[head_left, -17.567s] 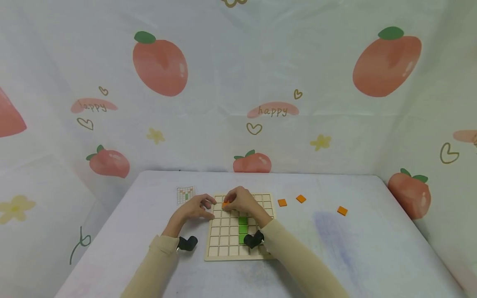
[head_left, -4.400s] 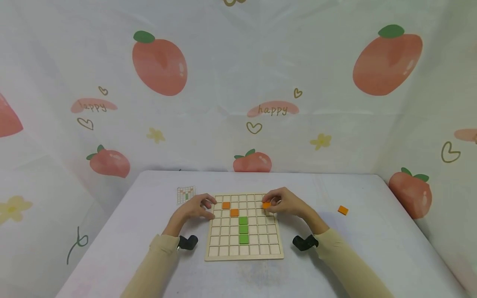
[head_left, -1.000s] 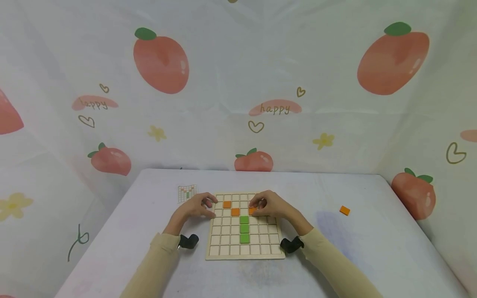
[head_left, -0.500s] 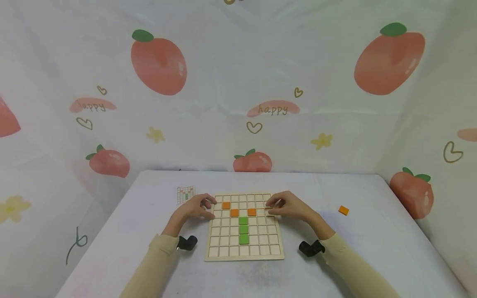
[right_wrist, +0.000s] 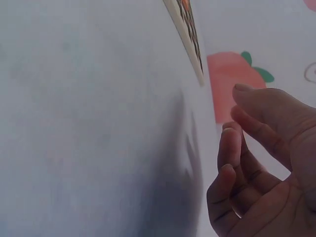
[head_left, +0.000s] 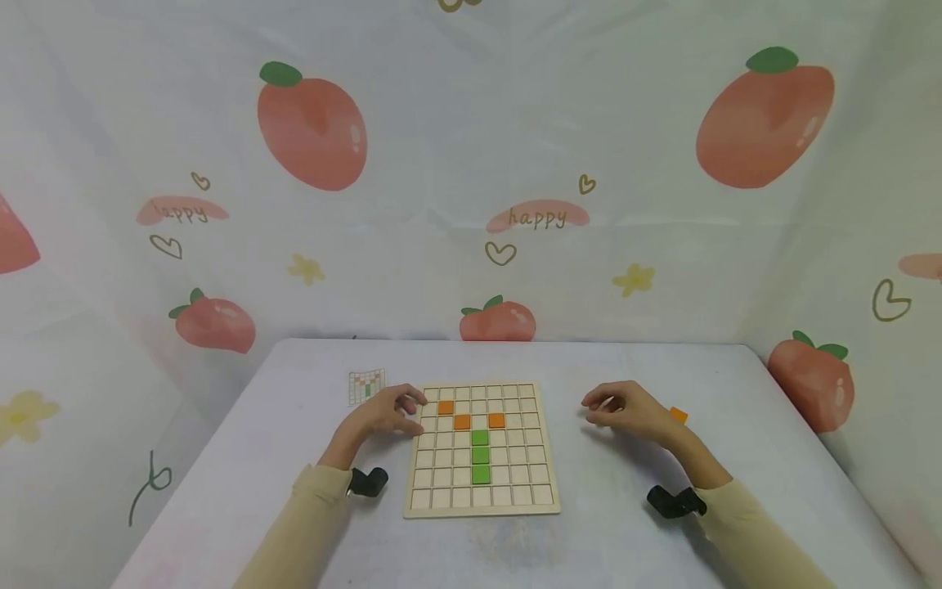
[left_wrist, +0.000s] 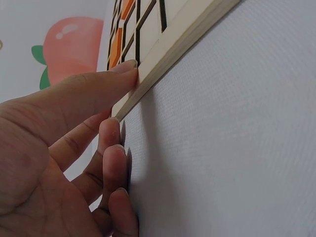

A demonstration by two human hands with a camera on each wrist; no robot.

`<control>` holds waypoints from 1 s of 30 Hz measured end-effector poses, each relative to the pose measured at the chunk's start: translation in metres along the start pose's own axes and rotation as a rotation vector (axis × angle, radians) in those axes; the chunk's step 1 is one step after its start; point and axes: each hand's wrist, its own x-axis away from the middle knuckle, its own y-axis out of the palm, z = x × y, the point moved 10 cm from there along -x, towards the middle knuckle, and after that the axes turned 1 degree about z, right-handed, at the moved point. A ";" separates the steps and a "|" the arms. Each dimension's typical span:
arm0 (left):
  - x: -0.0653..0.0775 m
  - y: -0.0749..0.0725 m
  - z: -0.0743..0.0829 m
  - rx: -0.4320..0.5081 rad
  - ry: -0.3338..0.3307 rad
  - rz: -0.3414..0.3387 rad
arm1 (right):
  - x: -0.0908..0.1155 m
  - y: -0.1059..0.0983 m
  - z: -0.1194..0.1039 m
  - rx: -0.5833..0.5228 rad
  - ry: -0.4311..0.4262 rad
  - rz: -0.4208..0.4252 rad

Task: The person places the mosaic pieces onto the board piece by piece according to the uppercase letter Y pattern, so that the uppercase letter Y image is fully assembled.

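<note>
A square wooden grid board (head_left: 518, 474) lies flat on the table. Its cells hold a column of three green tiles (head_left: 480, 455) and three orange tiles (head_left: 462, 422) farther back. My left hand (head_left: 380, 411) rests at the board's left edge, thumb and index finger touching it apart from each other; the left wrist view shows the thumb (left_wrist: 106, 84) against the rim. Right of the board, my right hand (head_left: 629, 409) is above the table with loosely bent fingers and nothing between them. A loose orange tile (head_left: 679, 415) lies just behind that hand, partly hidden.
A small printed card (head_left: 365, 386) with a coloured grid pattern lies behind the left hand. The white table (head_left: 471, 560) meets a fruit-patterned cloth backdrop (head_left: 412, 245) at the back and sides.
Earlier, the right hand set orange tiles on the board, lastly one right of centre. It has since let go and moved right, off the board. The left hand stayed put.
</note>
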 end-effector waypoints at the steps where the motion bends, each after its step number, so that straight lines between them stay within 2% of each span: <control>1: 0.000 0.000 0.000 0.002 0.001 -0.001 | 0.003 -0.004 0.002 -0.005 0.005 0.006; 10: 0.000 -0.001 0.001 0.002 -0.001 -0.005 | 0.022 -0.027 0.019 0.038 0.069 0.053; 19: -0.001 -0.001 0.003 0.002 0.010 -0.017 | 0.037 -0.049 0.028 0.034 0.090 0.100; 30: 0.000 0.001 0.002 -0.001 0.021 -0.025 | 0.054 -0.077 0.039 0.182 0.129 0.172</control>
